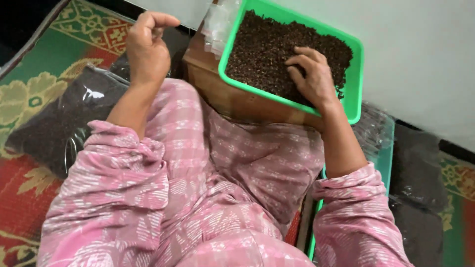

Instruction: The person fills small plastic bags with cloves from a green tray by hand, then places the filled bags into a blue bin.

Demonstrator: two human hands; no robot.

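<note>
A green plastic tray point(357, 74) full of small dark brown seeds point(269, 47) rests on a wooden box point(232, 99) in front of my knees. My right hand point(309, 74) lies palm down in the seeds near the tray's near right side, fingers curled into them. My left hand point(147, 47) hovers left of the box with its fingers curled in; whether it holds anything is hidden. Small clear plastic bags point(216, 24) lie at the tray's far left corner.
A large clear bag of dark seeds point(54, 123) lies on the patterned green and red mat point(29, 94) at my left. More filled dark bags point(415, 173) and another green tray edge point(386, 158) sit at my right. A pale wall point(420, 59) stands behind.
</note>
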